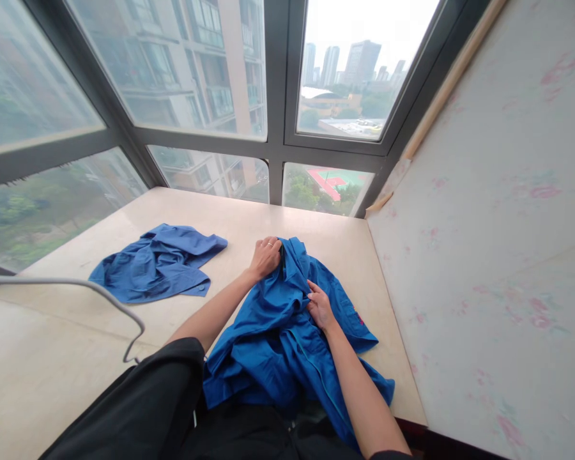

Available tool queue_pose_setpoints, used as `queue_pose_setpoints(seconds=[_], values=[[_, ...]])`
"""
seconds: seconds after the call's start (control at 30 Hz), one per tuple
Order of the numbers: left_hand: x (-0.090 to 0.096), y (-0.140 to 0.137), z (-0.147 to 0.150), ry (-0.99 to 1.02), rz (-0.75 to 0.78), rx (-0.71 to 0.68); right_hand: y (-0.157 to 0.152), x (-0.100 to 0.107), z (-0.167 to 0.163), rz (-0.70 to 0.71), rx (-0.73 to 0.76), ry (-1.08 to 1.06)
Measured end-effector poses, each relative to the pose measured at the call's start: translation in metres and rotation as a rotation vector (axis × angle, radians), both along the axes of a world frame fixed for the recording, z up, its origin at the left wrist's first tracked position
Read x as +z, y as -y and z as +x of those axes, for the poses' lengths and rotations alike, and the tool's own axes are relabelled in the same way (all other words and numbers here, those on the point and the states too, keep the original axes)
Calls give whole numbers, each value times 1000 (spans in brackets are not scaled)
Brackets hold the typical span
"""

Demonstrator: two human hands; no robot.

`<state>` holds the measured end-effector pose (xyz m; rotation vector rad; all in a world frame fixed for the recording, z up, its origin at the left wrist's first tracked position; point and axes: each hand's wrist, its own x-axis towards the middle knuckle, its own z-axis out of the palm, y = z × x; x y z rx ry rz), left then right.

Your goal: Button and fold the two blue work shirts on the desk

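A bright blue garment [268, 338], rumpled and with sleeve-like parts spread to the right, lies on the pale ledge [326, 223] and hangs over its front edge toward my body. My left hand [266, 257], with a ring on one finger, is closed on the bunched upper end of the cloth. Lower and to the right, my right hand [320, 305] pinches a fold of the same garment. Some fingertips of both hands are hidden in the fabric. A second, duller blue garment [158, 263] lies crumpled on the ledge to the left, apart from my hands.
Dark-framed windows [275, 153] close off the far and left sides of the ledge. A flowered papered wall [483, 255] bounds the right. A grey cable [100, 289] curves in from the left, near my left arm.
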<state>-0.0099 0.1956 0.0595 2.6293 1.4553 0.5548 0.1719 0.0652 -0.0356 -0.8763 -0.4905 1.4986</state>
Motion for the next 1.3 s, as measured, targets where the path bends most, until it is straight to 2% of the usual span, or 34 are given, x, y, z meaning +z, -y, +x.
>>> queue_pose_setpoints(seconds=[0.17, 0.3, 0.43, 0.57, 0.67, 0.73, 0.8, 0.9, 1.03, 1.1, 1.2, 1.3], values=[[2, -9, 14, 171, -323, 70, 1, -1, 0, -15, -18, 15], [0, -11, 14, 191, -506, 77, 2, 3, -1, -19, -29, -17], [0, 14, 10, 265, -724, -9, 1, 5, -1, -32, -34, -58], [-7, 55, 16, 485, -894, -55, -2, 2, -1, -26, -26, -86], [-19, 70, 26, 585, -768, 53, -2, -1, -2, -32, -29, -85], [-24, 71, 32, 592, -687, 140, -2, -2, -2, -37, -37, -67], [-22, 67, 32, 605, -671, 189, -1, -3, -3, -38, -51, -39], [-5, 58, 25, 655, -564, 231, -1, -2, -3, -32, -64, -10], [34, 38, 10, 738, -206, 319, -2, 0, -2, 21, -67, -32], [52, 20, 2, 809, -92, 327, -2, 1, -2, 27, -66, -40], [67, -11, -15, 974, -93, 370, -1, 2, -1, 19, -54, -48], [69, -35, -38, 1007, -302, 559, -1, 2, -1, 27, -43, -71]])
